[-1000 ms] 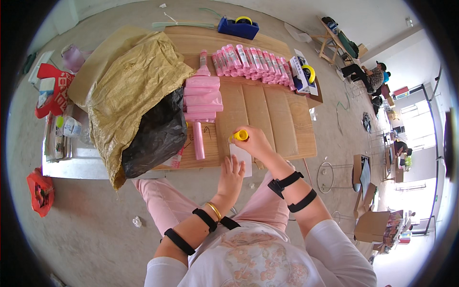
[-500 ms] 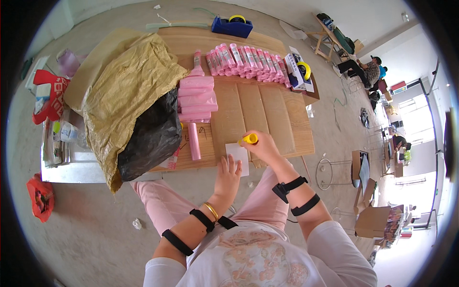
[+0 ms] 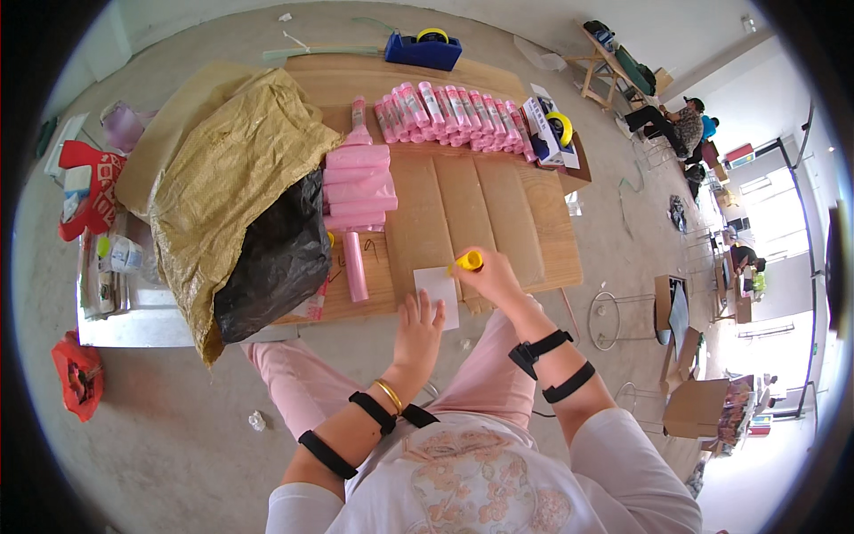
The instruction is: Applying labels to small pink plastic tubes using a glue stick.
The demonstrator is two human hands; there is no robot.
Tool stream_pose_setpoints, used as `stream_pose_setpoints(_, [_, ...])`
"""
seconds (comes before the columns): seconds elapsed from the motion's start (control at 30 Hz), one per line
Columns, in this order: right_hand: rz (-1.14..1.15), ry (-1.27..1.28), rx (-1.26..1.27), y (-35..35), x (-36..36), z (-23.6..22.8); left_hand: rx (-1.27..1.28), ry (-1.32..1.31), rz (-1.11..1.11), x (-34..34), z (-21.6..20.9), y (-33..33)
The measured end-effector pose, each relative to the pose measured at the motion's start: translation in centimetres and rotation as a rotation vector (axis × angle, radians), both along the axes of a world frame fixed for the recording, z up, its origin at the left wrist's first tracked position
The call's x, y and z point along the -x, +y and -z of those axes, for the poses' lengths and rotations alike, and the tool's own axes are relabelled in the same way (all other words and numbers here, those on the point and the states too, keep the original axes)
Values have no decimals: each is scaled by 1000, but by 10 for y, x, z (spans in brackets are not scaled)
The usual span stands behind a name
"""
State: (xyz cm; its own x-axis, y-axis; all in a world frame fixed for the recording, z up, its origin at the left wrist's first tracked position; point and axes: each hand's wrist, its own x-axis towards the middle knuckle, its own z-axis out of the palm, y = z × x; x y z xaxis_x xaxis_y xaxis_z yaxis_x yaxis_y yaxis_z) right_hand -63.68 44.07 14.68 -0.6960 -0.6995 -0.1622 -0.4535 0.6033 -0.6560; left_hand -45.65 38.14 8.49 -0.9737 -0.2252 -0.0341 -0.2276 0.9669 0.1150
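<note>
A small white sheet of paper (image 3: 436, 290) lies at the table's near edge, partly on a flattened brown cardboard piece (image 3: 423, 214). My left hand (image 3: 416, 334) rests its outstretched fingers on the sheet's lower left part and is open. My right hand (image 3: 494, 280) is closed around a short yellow tube (image 3: 469, 261), which looks like a glue stick, and holds it at the sheet's upper right corner. Left of the sheet stands or lies a single pink roll (image 3: 355, 267). Beyond it are stacked plain pink rolls (image 3: 360, 189).
Labelled pink rolls (image 3: 449, 116) fill the far side, near a blue tape dispenser (image 3: 423, 52). A box with yellow tape (image 3: 559, 132) sits at the far right. Gold sacking (image 3: 236, 160) and a black plastic bag (image 3: 276, 258) cover the left. People (image 3: 685, 129) sit in the right background.
My right hand has tilted the yellow tube and shifted it slightly at the paper's corner. The paper and my left hand have moved very little; the view has shifted slightly.
</note>
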Motion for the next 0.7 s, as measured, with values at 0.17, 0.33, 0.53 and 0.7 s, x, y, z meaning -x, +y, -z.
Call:
stream_pose_setpoints(0.17, [-51, 80, 33, 0, 8, 1, -3, -3, 6, 1, 0, 1])
stream_pose_setpoints(0.33, [5, 121, 56, -2, 11, -2, 23, 2, 3, 1, 0, 0])
stream_pose_setpoints(0.53, [46, 50, -39, -3, 3, -8, -4, 32, -4, 0, 2, -1])
stream_pose_setpoints(0.7, [-63, -43, -10, -16, -28, -1, 0, 13, -4, 1, 3, 1])
